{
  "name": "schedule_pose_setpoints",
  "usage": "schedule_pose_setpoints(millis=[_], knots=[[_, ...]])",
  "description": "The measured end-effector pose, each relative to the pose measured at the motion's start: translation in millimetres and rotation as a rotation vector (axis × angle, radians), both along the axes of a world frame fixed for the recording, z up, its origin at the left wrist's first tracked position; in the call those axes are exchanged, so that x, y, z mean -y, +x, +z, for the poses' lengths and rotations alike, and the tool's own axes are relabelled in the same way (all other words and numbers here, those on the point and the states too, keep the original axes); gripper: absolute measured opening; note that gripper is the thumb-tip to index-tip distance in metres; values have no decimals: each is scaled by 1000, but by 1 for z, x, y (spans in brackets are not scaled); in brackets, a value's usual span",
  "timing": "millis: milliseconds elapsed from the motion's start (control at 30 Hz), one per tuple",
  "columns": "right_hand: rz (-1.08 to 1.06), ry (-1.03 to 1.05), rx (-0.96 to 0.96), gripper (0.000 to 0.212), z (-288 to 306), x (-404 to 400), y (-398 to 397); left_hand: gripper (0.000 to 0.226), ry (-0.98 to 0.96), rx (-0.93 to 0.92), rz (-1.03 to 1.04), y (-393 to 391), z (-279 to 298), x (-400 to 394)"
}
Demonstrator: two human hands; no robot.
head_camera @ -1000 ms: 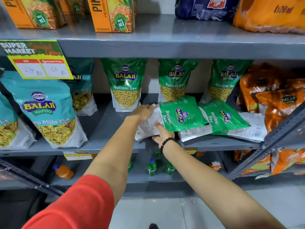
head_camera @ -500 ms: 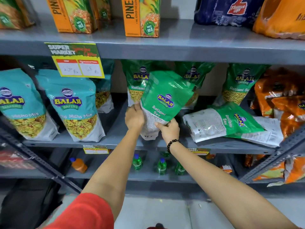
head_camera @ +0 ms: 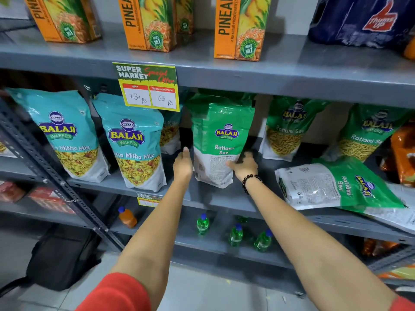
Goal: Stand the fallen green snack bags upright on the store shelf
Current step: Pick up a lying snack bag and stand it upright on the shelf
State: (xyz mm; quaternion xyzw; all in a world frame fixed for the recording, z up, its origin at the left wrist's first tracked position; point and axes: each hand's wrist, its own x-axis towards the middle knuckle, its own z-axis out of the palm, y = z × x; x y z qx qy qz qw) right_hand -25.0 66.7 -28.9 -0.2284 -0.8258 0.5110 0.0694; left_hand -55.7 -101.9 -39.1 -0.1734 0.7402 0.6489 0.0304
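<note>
A green Ratlami Sev snack bag (head_camera: 222, 140) stands upright on the grey middle shelf (head_camera: 215, 198), its back label facing me. My right hand (head_camera: 244, 164) grips its lower right corner, thumb on the front. My left hand (head_camera: 183, 163) is beside the bag's left edge, fingers straight and holding nothing. To the right, a second green bag (head_camera: 336, 187) lies flat on the shelf, on top of a third fallen bag (head_camera: 399, 214) of which only a white edge shows. Two more green bags (head_camera: 289, 129) (head_camera: 368, 135) stand upright at the back.
Teal Mitha Mix bags (head_camera: 132, 142) stand left of my hands. A yellow price tag (head_camera: 148, 88) hangs from the upper shelf, which holds pineapple juice cartons (head_camera: 242, 28). Orange bags (head_camera: 402, 153) crowd the far right. Small bottles (head_camera: 235, 235) stand on the lower shelf. A black bag (head_camera: 62, 257) sits on the floor.
Both hands lifted the flat green bag off the shelf, turned it upright and set it down left of the other fallen bags. My left hand has come off it.
</note>
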Motion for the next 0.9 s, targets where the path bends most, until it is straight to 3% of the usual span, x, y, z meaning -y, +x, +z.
schedule_pose_setpoints(millis=[100, 167, 267, 467, 567, 633, 733, 900], knots=[[-188, -38, 11, 56, -1, 14, 11, 65, 145, 11, -4, -9, 16, -2], [-191, -101, 6, 42, -5, 27, 17, 66, 273, 20, -32, -15, 25, -5], [-157, -171, -33, 39, -9, 39, 17, 65, 289, -14, -102, -21, 31, -8], [130, -276, -58, 81, -7, 37, 4, 76, 183, 26, -19, -25, 20, 8], [293, -115, 1, 97, -6, 26, -7, 72, 192, -1, 63, -20, 10, 14], [326, -9, 81, 98, -4, 22, -13, 56, 242, -19, 120, -15, 5, 12], [367, -116, 57, 91, -6, 21, -20, 49, 214, -35, 172, -7, 2, 5], [298, -165, -58, 49, -17, 15, -20, 67, 46, -112, 223, -1, -2, -6]])
